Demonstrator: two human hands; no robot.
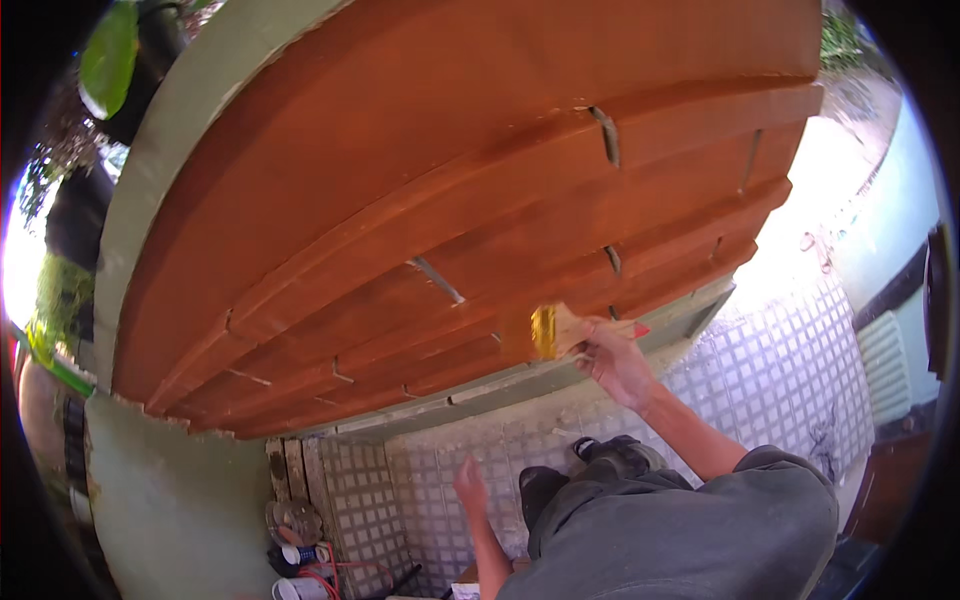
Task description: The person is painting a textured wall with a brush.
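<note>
My right hand (615, 364) is shut on the wooden handle of a wide paintbrush (562, 331). The brush has a shiny gold-coloured ferrule, and its blurred bristle end points left at the lower edge of a reddish-brown, stepped tiled surface (510, 210). Several short grey gaps show between the steps of that surface. My left hand (470, 480) hangs low over the floor, away from the surface; its fingers are blurred and I cannot tell whether they hold anything.
Patterned floor tiles (772, 337) lie below. At the lower left, a white container (296, 589), a red cord (360, 564) and wooden boards (296, 469) stand by a pale green wall (172, 480). A pale rim (127, 217) borders the reddish surface. Green leaves (111, 60) hang at the upper left.
</note>
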